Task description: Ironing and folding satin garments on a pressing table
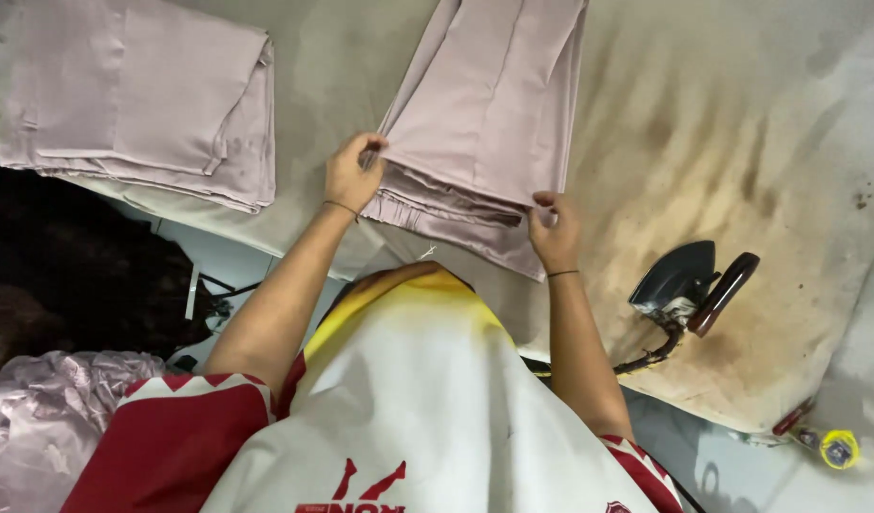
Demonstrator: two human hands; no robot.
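A pale mauve folded garment lies on a stained cloth-covered ironing table, its waistband end toward me. My left hand pinches the garment's near left corner. My right hand pinches the near right corner of the top layer, lifting it slightly off the layers beneath.
A stack of folded mauve garments sits at the table's far left. A dark clothes iron with a cord stands on its heel to the right of my right hand. A crumpled heap of mauve cloth lies below at the left. A yellow-capped object sits at the lower right.
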